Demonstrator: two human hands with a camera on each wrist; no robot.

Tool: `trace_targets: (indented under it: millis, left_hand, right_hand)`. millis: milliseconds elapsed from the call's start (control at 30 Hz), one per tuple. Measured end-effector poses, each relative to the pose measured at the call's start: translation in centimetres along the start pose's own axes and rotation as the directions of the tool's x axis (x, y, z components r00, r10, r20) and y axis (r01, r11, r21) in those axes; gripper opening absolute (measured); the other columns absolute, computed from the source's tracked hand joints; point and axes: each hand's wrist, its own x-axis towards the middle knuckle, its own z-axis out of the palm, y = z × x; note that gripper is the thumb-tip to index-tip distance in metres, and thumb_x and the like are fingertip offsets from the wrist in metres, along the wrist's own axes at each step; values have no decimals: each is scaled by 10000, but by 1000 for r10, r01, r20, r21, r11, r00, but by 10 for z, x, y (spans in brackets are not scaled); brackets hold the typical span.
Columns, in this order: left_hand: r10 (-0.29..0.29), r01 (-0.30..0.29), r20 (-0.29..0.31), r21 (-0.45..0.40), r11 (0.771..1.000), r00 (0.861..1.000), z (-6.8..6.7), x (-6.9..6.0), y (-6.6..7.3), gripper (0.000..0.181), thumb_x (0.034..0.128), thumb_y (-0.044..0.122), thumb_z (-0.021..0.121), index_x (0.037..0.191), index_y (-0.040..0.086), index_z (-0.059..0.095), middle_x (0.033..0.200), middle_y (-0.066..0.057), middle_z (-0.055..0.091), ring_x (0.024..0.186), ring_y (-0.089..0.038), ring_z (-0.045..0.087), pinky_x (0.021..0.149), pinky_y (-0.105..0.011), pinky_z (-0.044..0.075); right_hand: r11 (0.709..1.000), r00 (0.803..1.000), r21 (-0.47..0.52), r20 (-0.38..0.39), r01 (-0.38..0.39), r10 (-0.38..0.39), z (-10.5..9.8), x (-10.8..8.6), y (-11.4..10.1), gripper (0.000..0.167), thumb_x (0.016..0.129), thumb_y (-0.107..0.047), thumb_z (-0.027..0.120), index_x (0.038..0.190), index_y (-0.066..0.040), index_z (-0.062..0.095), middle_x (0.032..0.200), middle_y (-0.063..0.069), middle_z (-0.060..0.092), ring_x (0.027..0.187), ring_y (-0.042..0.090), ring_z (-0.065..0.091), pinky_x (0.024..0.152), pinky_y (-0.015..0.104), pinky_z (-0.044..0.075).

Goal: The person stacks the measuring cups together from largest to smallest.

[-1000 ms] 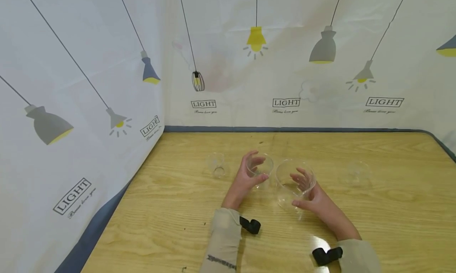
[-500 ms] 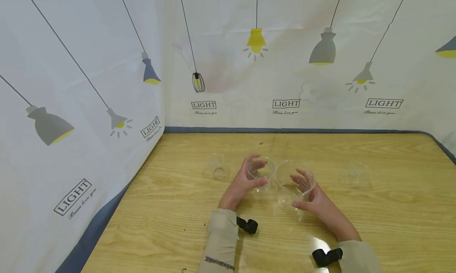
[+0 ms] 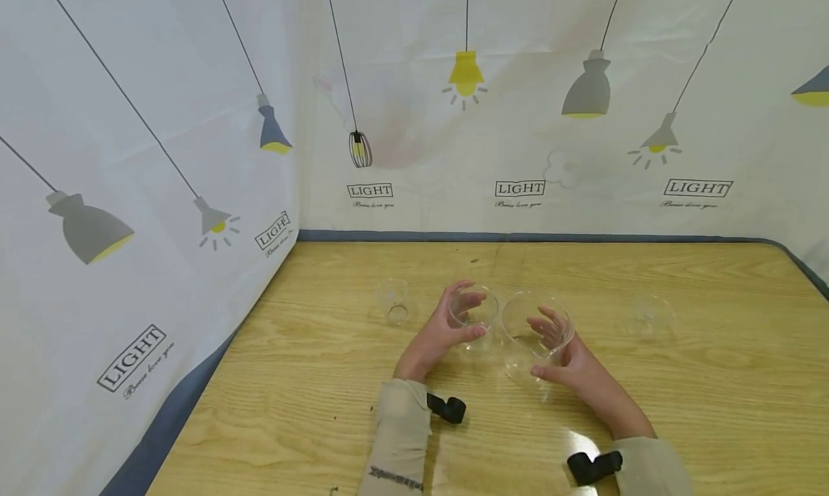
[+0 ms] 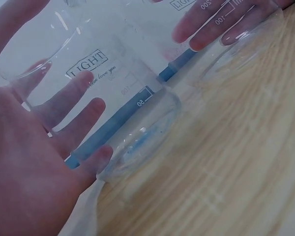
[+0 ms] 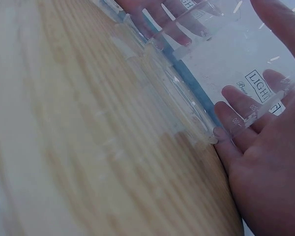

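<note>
My left hand [image 3: 447,328] grips a small clear glass beaker [image 3: 487,310], its fingers round the far side and its thumb on the near side. White 50 and 100 marks show on this beaker [image 4: 142,105] in the left wrist view, with its base down at the table. To the right, my right hand [image 3: 574,363] holds a larger clear beaker [image 3: 521,345] the same way. That one, marked 100 and 200, stands on the wood in the right wrist view [image 5: 179,98]. The two beakers stand upright side by side, rims close together; whether they touch I cannot tell.
A small clear glass vessel [image 3: 395,305] is on the table [image 3: 311,381] left of my left hand. Another faint clear vessel [image 3: 650,316] is at the right. A printed cloth [image 3: 427,143] hangs behind the far edge and along the left side.
My left hand and the small beaker have come down slightly and a little nearer to me, mostly in the first half second. The right hand and large beaker stay in place.
</note>
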Motion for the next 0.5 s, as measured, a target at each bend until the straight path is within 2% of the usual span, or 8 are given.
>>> trace_targets:
  millis: [100,267,367,500]
  left_hand:
    - [6,-6,11,-3,1000,1000,-1,1,-2,699,813,132,657,1362,249,240,1366,-140,342,1257,-385,272,1008,-503,218]
    - [10,-10,13,-17,1000,1000,-5,4,-13,729,806,146,667,1379,212,220,1358,-102,360,1261,-372,273,996,-472,265]
    - [14,-14,10,-4,1000,1000,-6,5,-20,779,786,218,691,1390,188,200,1350,-63,376,1265,-342,281,992,-459,280]
    - [16,-16,8,4,1000,1000,-6,5,-20,787,784,227,692,1392,174,195,1343,-51,386,1260,-334,294,1008,-472,241]
  right_hand:
    - [1000,1000,-8,-4,17,-18,0,0,0,863,773,68,625,1424,-182,116,1405,222,229,1285,372,165,932,91,244]
    - [998,998,-14,-3,67,-67,0,3,1,874,746,90,638,1417,-103,112,1375,277,241,1252,424,187,947,111,245]
    - [997,997,-19,-2,72,-72,0,4,1,875,742,88,642,1410,-62,98,1369,283,244,1246,438,189,946,108,241]
    - [998,998,-30,-8,64,-64,-1,4,1,869,744,79,642,1405,-42,92,1372,267,255,1248,432,194,939,101,241]
